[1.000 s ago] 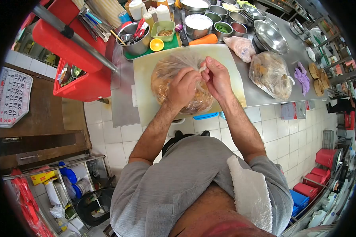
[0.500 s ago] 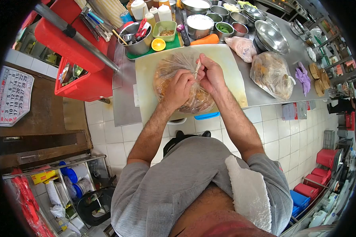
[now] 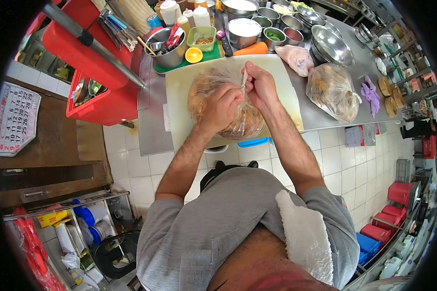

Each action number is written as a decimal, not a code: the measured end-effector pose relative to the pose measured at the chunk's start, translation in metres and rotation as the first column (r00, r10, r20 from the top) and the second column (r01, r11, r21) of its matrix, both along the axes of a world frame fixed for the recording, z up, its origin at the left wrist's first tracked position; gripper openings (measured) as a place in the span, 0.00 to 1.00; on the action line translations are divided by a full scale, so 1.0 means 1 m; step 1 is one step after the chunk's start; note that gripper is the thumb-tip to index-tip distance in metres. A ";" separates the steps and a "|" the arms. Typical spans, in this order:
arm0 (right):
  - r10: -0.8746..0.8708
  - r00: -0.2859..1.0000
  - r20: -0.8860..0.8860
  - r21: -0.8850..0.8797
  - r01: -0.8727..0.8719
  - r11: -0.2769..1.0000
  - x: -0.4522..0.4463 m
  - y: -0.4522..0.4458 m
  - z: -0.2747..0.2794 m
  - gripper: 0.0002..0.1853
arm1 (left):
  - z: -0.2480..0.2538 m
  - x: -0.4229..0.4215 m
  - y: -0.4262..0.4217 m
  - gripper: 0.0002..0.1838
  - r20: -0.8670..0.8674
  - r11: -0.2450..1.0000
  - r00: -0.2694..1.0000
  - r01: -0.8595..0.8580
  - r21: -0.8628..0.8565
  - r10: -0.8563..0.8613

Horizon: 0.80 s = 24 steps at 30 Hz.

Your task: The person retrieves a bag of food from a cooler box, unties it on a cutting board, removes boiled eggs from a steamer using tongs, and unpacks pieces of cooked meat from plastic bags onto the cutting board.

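Observation:
A clear plastic bag (image 3: 202,92) with brownish-orange food inside lies on a pale cutting board (image 3: 179,116). Its neck is gathered and twisted, pointing up between my hands. My left hand (image 3: 222,107) is closed on the gathered plastic from the left side, fingers curled. On the right, my right hand (image 3: 261,87) pinches the twisted top of the bag between thumb and fingers. A whitish strip, perhaps a tie or the twisted plastic itself, shows between the fingertips. The exact grip of the lower fingers is hidden.
Behind the board stand a steel pot with utensils (image 3: 172,57), a halved orange (image 3: 193,55), a knife (image 3: 226,46), a carrot (image 3: 251,49) and several steel bowls. To the right lie another filled bag (image 3: 332,92) and a purple cloth (image 3: 371,97). A red bin (image 3: 102,99) stands left.
Both hands stay at the bag's neck. My left hand has shifted slightly, and my right hand has risen a little at the twisted top. The bag remains on the board.

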State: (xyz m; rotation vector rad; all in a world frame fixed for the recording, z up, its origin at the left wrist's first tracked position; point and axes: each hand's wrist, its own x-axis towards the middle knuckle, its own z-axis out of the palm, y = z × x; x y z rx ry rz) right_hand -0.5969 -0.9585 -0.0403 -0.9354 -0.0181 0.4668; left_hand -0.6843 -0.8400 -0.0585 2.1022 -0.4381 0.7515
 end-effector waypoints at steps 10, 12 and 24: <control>0.155 0.987 -0.042 0.108 -0.150 0.983 0.003 0.006 -0.010 0.14 | -0.005 -0.005 0.004 0.06 -0.001 0.993 0.995 -0.101 -0.060 0.101; 0.151 0.988 -0.032 0.105 -0.147 0.984 0.003 0.004 -0.005 0.15 | 0.005 -0.003 -0.005 0.06 -0.128 0.952 0.969 -0.235 -0.198 0.212; 0.043 0.917 0.395 -0.196 0.039 0.980 -0.010 -0.016 -0.012 0.17 | -0.018 0.014 0.012 0.06 -0.210 0.969 0.948 -0.247 -0.007 0.240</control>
